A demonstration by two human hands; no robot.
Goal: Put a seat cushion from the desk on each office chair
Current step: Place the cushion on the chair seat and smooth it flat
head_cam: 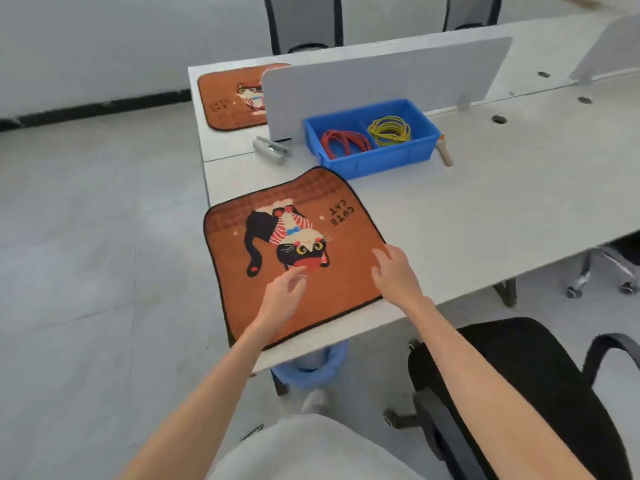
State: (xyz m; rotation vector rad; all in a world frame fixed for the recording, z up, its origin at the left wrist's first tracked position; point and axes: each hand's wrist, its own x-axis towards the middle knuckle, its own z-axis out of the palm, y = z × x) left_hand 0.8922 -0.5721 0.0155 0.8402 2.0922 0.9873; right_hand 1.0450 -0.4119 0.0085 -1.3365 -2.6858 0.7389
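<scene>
We're hovering both hands, left hand (284,289) and right hand (394,271), fingers loose, gripping nothing, over near cushion (298,254); blue bin (374,161) sitting at 12 o'clock, black chair (519,382) at 4.

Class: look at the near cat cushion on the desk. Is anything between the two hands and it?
Nothing visible. The left hand and right hand are open directly above the orange cat-print seat cushion; the blue plastic bin sits behind it.

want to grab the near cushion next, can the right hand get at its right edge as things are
Probably yes: the right hand hovers open at the right edge of the near cushion, which lies flat on the desk with nothing on that edge.
</scene>
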